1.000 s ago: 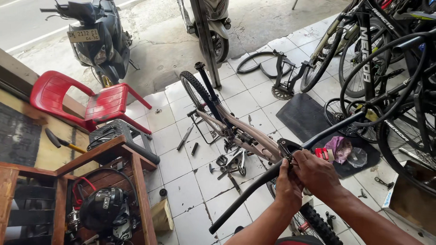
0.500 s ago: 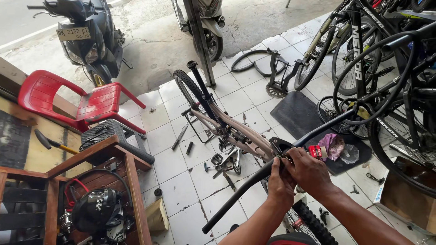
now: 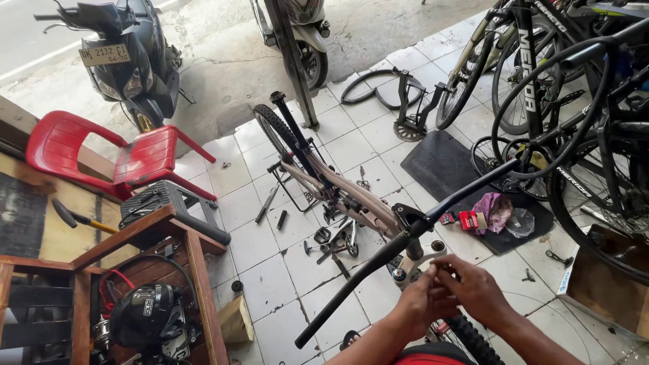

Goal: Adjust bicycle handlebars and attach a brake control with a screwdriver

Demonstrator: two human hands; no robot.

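Left hand (image 3: 418, 307) and right hand (image 3: 476, 290) pressed together just below handlebar (image 3: 405, 240), fingertips pinched on small part, too tiny to identify. Handlebar black, long axis diagonal, lower-left end near viewer, upper-right end toward parked bicycles (image 3: 574, 115). Brown bike frame (image 3: 338, 192) ran from stem up-left, rear wheel (image 3: 274, 128) pointing at street. Loose tools (image 3: 331, 243) on tiled floor (image 3: 270, 284) beside frame. Red chair (image 3: 115, 159), wooden bench (image 3: 135, 236) far left.

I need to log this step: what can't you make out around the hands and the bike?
Head view, all of it:
- What the left hand and right hand pinch: too small, covered by fingers.
- Front tyre: cut off by the bottom edge.
- Small parts on the black mat: too small.
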